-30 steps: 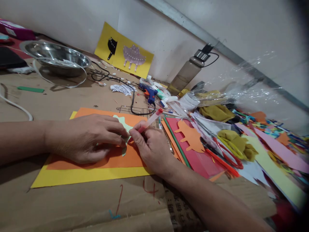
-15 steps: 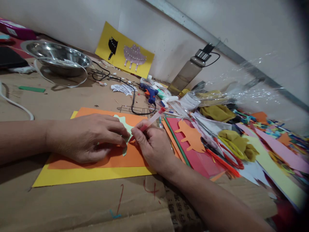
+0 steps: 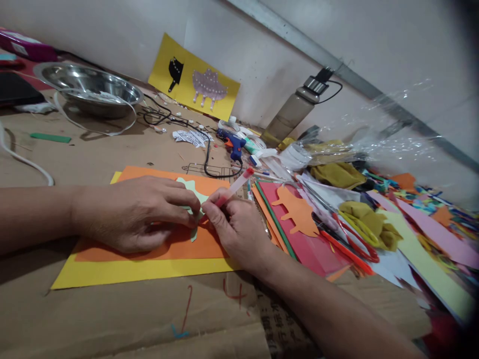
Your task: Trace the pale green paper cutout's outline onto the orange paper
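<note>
Grip closed round the red pen (image 3: pixel 239 183), right hand (image 3: pixel 245 232) seemingly tracing the right side of the pale-green cutout (image 3: pixel 192 188); spread left hand (image 3: pixel 138 214) pins it on the orange sheet (image 3: pixel 209 244). Next stroke needs it steady!

Over on the orange sheet (image 3: pixel 209 244), the left hand (image 3: pixel 138 214) lies across a pale green cutout (image 3: pixel 191 188), and the right hand (image 3: pixel 239 224) grips a red pen (image 3: pixel 239 182). Beneath the orange sheet I spot a yellow sheet (image 3: pixel 112 276); beyond its far edge, a blue glue gun (image 3: pixel 234 144).
</note>
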`<move>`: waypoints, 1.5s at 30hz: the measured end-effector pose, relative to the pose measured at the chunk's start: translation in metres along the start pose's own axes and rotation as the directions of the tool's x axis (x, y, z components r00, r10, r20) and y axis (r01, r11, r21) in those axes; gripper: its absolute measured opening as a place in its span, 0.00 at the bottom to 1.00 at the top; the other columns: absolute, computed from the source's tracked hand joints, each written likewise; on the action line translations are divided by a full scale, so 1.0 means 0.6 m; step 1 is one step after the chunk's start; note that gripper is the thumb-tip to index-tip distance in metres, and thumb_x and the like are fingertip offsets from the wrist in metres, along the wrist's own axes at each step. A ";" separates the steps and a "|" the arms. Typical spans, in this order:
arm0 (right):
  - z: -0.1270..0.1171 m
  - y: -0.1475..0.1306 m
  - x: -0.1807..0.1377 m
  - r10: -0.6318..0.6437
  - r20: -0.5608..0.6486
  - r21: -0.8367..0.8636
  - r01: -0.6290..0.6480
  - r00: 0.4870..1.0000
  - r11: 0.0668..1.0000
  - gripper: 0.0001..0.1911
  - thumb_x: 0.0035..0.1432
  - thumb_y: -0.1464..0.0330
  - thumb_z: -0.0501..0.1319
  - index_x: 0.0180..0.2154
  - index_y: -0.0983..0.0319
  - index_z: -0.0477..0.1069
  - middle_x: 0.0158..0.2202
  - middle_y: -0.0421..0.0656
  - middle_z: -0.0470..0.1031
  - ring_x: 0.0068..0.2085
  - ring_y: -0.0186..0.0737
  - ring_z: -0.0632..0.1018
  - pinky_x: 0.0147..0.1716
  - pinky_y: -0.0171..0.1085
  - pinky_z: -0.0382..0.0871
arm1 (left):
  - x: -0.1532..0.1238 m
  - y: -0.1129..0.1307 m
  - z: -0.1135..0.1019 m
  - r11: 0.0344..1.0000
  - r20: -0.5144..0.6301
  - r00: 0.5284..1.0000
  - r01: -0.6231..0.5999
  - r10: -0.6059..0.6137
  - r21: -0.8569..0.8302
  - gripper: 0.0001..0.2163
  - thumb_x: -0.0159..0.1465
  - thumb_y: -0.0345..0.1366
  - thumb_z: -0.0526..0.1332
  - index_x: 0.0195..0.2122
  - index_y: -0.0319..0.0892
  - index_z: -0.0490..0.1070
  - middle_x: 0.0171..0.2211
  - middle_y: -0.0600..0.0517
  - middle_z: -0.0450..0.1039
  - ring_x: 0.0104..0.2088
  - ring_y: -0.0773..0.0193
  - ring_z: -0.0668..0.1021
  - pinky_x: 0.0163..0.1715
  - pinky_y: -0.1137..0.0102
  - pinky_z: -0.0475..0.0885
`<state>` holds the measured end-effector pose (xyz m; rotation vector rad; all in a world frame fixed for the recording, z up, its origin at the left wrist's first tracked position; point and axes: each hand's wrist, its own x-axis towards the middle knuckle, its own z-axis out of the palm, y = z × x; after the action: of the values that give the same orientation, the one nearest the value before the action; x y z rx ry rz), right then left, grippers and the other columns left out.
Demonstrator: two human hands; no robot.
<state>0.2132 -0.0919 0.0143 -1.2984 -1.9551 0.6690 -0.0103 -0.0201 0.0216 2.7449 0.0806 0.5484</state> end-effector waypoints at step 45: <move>0.000 -0.002 -0.001 0.017 0.011 0.004 -0.017 1.000 1.000 0.19 0.73 0.58 0.56 0.29 0.58 0.68 0.29 0.42 0.78 0.30 0.38 0.79 0.32 0.36 0.70 | -0.020 -0.003 -0.008 1.000 0.093 0.996 -0.017 0.019 -0.018 0.14 0.66 0.30 0.60 0.51 0.45 0.78 0.58 0.41 0.77 0.53 0.52 0.82 0.54 0.63 0.78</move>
<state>0.2127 -0.0930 0.0147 -1.3123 -1.9526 0.6894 -0.0233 -0.0184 0.0208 2.7525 0.0286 0.4233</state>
